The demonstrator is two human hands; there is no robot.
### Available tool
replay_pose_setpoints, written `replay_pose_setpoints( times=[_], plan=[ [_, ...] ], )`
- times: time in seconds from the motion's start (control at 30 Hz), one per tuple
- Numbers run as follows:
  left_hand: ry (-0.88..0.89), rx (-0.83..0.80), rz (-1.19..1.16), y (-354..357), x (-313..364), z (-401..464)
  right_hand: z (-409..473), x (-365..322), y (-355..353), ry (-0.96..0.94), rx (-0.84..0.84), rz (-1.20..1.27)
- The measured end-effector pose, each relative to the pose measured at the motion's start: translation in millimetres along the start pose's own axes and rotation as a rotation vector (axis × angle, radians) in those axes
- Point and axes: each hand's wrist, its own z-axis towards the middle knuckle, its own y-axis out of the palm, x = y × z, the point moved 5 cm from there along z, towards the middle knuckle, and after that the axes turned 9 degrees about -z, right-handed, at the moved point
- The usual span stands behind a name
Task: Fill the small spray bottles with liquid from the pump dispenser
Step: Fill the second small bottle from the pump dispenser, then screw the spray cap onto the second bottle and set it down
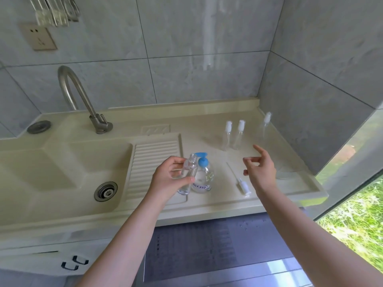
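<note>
My left hand grips a small clear spray bottle with its top off, held tilted just left of the pump dispenser, a clear bottle with a blue pump head. The bottle's white spray top with its thin tube lies flat on the counter to the right. My right hand hovers above the counter, fingers loosely spread, holding nothing. Three capped small spray bottles stand further back: two side by side and one near the wall.
A cream sink with a drain and a ribbed washboard lies to the left, with a metal tap behind. Tiled walls close the back and right. The counter's front edge runs below my hands.
</note>
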Motion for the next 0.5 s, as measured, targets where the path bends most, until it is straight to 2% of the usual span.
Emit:
replay_pose_setpoints(
  times=[0.27,0.5],
  plan=[
    [0.025,0.056,-0.044,3,2,-8,-4,15,4,0.039,-0.093,-0.017],
    [0.033,0.073,-0.022,7,4,-16,-4,27,4,0.033,-0.106,-0.115]
  ],
)
